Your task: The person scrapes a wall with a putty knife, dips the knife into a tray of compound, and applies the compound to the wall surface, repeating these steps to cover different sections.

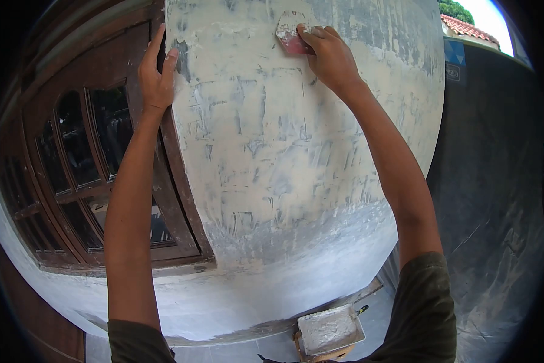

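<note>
My right hand point(333, 60) grips a putty scraper point(291, 41) with a pale, crusted blade and a reddish part, pressed to the upper wall point(272, 133). The wall carries cream filler in patches over grey. On the left, my left hand point(155, 81) rests against the edge of the brown wooden window frame point(186, 175), thumb apart from the fingers and nothing visible in it.
Below the wall stands a tray of whitish putty point(329, 330) on a brownish support. A yellow-and-black handle point(362, 309) sticks out beside it. The window shutter point(81, 196) has dark glass panes. A tall dark panel point(490, 181) stands at the right.
</note>
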The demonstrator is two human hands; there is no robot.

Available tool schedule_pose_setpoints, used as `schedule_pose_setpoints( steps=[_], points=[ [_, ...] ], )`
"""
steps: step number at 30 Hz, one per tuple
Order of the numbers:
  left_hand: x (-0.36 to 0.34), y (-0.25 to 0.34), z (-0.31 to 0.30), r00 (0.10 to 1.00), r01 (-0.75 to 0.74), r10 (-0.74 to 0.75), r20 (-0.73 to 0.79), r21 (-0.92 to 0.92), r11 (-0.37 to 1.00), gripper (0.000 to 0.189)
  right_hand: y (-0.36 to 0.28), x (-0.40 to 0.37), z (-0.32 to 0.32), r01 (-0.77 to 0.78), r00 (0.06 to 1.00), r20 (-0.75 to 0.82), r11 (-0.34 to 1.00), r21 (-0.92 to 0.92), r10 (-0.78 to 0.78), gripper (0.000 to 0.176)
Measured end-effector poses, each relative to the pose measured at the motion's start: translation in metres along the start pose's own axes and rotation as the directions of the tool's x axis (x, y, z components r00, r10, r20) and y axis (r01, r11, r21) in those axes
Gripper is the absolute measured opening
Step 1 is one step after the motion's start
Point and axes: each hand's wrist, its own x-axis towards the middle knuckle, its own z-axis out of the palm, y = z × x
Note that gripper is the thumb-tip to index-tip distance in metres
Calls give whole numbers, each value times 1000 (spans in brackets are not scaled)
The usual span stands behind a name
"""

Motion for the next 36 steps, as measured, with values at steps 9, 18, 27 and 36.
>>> schedule_pose_setpoints(
  steps=[9, 18, 27, 36],
  points=[
    [0, 1, 1, 1000, 0, 0, -4, -17, 1000, 54, -42, -61, -31, -66, 987, 151, 995, 77, 54, 54],
    [-1, 1, 0, 1000, -3, 3, 4, -23, 1000, 54, -6, 19, -6, -60, 993, -109, 997, -52, 54, 51],
    [-1, 0, 0, 1000, -21, 21, -9, -9, 1000, 53, -53, -34, -4, -65, 990, 123, 994, -92, 76, 51],
    [-1, -2, 0, 1000, -14, 14, -12, -15, 1000, 53, -42, -12, -16, -54, 999, 1, 998, -44, 54, 57]
  ],
)
